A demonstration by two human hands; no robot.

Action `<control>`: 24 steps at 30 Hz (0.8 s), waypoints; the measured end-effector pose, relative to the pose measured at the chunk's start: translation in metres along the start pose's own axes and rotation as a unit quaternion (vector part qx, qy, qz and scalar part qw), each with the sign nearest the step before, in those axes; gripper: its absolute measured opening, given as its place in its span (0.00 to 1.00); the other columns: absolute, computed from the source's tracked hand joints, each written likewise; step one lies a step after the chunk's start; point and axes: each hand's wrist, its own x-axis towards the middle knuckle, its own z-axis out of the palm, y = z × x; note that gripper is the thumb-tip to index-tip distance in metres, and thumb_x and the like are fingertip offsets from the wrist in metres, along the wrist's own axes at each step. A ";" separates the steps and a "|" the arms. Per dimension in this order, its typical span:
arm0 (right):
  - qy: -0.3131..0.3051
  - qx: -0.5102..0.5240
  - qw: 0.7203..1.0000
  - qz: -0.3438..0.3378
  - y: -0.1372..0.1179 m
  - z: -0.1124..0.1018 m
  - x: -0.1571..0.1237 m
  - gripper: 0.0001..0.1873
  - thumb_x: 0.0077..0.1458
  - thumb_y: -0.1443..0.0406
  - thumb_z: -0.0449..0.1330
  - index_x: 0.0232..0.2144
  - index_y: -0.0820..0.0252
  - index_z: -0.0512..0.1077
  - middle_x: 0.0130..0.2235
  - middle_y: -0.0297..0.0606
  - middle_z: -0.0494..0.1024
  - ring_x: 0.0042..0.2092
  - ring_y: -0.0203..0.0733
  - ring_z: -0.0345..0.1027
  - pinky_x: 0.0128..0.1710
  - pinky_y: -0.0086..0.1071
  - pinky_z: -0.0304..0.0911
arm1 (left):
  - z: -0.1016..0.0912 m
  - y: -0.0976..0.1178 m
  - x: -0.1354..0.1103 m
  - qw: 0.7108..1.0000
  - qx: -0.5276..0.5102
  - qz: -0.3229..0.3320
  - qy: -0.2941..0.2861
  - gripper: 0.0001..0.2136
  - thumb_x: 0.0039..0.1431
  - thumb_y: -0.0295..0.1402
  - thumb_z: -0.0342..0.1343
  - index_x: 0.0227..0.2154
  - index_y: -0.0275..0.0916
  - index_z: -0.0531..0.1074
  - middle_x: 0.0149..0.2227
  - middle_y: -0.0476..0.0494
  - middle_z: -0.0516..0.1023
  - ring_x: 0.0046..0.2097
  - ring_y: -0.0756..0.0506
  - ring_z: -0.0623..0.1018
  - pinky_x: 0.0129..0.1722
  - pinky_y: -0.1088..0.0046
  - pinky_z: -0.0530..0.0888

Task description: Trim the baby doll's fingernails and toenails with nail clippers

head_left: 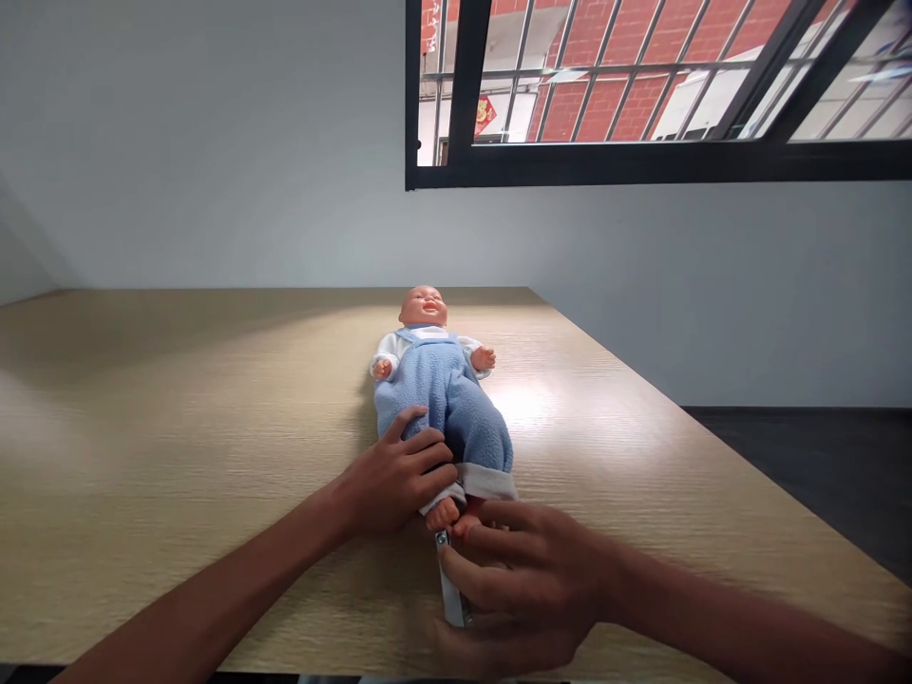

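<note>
Blue-clad doll [424, 375] lies feet toward you: your left hand [401, 482] clasps its leg [396, 407], probably to steady it; your right hand [533, 581] grips the clipper [449, 600] beside its toes [443, 515].

From far off, I look into a plain room; I can't tell if it's a home or an office. A pale wall [214, 142] stands behind the tabletop's [178, 456] far edge. Above its far right corner, 1 black-framed window [613, 163] has metal bars [641, 68] and shows red bricks [566, 104] outside.
</note>
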 end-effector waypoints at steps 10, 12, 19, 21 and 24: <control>0.010 -0.002 1.000 -0.014 0.000 -0.001 0.001 0.15 0.60 0.60 0.55 0.37 0.68 0.74 0.29 0.40 0.72 0.34 0.38 0.67 0.32 0.30 0.71 | 0.000 0.000 0.000 1.000 0.000 0.002 -0.006 0.08 0.68 0.30 0.47 0.39 0.36 0.70 0.39 0.45 0.77 0.47 0.45 0.72 0.65 0.53 0.51; 0.014 -0.014 1.000 -0.018 0.000 0.000 0.001 0.14 0.59 0.61 0.56 0.36 0.67 0.74 0.29 0.38 0.72 0.33 0.37 0.67 0.33 0.30 0.71 | 0.000 0.000 -0.001 1.000 0.000 0.003 -0.005 0.08 0.68 0.31 0.47 0.39 0.36 0.70 0.39 0.45 0.77 0.47 0.44 0.72 0.65 0.53 0.50; 0.014 -0.030 0.999 -0.033 0.000 -0.003 0.005 0.10 0.60 0.61 0.56 0.38 0.60 0.75 0.32 0.37 0.74 0.33 0.36 0.68 0.37 0.30 0.72 | 0.000 -0.001 -0.001 1.000 0.005 0.003 -0.002 0.08 0.67 0.31 0.47 0.41 0.36 0.71 0.39 0.45 0.77 0.47 0.44 0.72 0.65 0.52 0.51; 0.017 -0.023 0.999 -0.040 0.001 -0.003 0.004 0.10 0.58 0.61 0.58 0.38 0.59 0.75 0.32 0.37 0.75 0.33 0.37 0.69 0.37 0.30 0.72 | 0.000 -0.001 -0.001 1.000 0.004 0.004 -0.001 0.09 0.67 0.31 0.47 0.40 0.36 0.71 0.39 0.45 0.77 0.47 0.44 0.72 0.65 0.52 0.51; 0.030 -0.013 0.999 -0.008 -0.001 0.001 0.000 0.14 0.58 0.59 0.58 0.39 0.66 0.75 0.30 0.39 0.73 0.34 0.38 0.70 0.35 0.29 0.72 | -0.001 -0.001 -0.001 1.000 0.003 0.003 -0.002 0.08 0.66 0.31 0.47 0.40 0.36 0.71 0.39 0.45 0.77 0.47 0.44 0.72 0.65 0.52 0.51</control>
